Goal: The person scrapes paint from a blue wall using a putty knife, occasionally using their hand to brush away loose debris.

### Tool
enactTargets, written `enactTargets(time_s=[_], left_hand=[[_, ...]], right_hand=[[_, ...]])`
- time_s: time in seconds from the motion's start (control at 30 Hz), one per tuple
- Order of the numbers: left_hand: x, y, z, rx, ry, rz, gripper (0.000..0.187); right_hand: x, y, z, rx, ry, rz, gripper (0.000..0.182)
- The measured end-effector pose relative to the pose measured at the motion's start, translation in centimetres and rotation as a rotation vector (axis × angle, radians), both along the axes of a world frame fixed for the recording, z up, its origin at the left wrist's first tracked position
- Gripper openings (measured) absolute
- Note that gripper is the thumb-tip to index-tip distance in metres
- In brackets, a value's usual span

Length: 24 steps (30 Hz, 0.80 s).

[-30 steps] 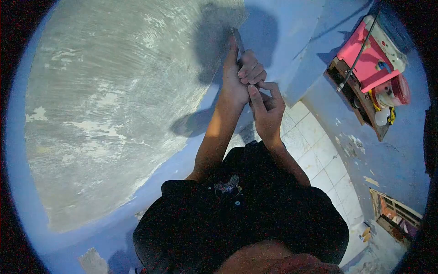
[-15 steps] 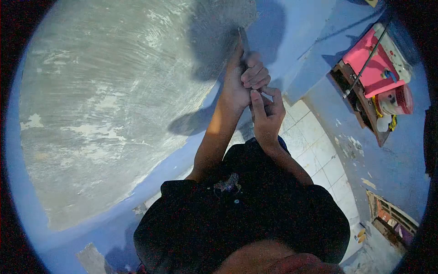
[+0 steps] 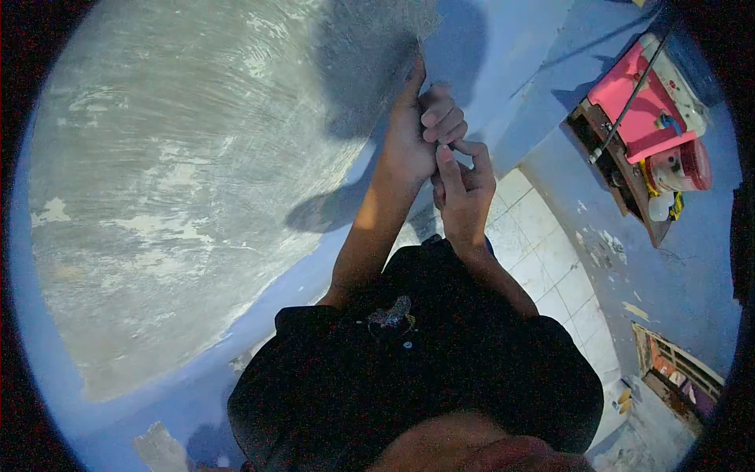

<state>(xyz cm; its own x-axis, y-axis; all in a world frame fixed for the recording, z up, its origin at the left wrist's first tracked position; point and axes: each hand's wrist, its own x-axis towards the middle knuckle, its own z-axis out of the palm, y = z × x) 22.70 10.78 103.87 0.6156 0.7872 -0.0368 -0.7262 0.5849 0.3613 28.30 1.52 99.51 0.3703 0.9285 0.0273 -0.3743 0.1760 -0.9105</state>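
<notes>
In the head view, the left hand (image 3: 417, 134) curls its fingers around a thin tool (image 3: 419, 46), mostly hidden, its narrow edge showing past the thumb before the grey patch (image 3: 197, 197) on the blue wall. The right hand (image 3: 466, 189) touches the left from below, fingers bent; whether they grip anything cannot be told. A wooden shelf (image 3: 638, 197) bears a pink container (image 3: 646, 114).

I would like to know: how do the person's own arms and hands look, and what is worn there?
The left hand and right hand have no gloves; I can make out no watch or bracelet. The forearms are uncovered. The black shirt has short sleeves and a small print on the chest.
</notes>
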Motion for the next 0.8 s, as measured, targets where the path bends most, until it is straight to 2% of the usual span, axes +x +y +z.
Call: enactTargets(time_s=[0.43,0.53,0.63,0.8], left_hand=[[0.1,0.8,-0.5,-0.006,-0.034,-0.020,0.047],[1.4,1.4,0.7,-0.017,-0.007,-0.005,0.048],[2.8,2.7,1.4,0.052,-0.051,-0.046,0.048],[3.0,2.6,-0.1,0.064,-0.155,-0.055,0.047]], right_hand=[[0.6,0.0,0.6,0.015,0.025,0.022,0.017],[1.3,1.4,0.6,0.043,-0.048,-0.060,0.016],[3.0,1.6,2.4,-0.064,0.027,-0.007,0.019],[3.7,2.0,1.3,-0.001,-0.081,-0.031,0.020]])
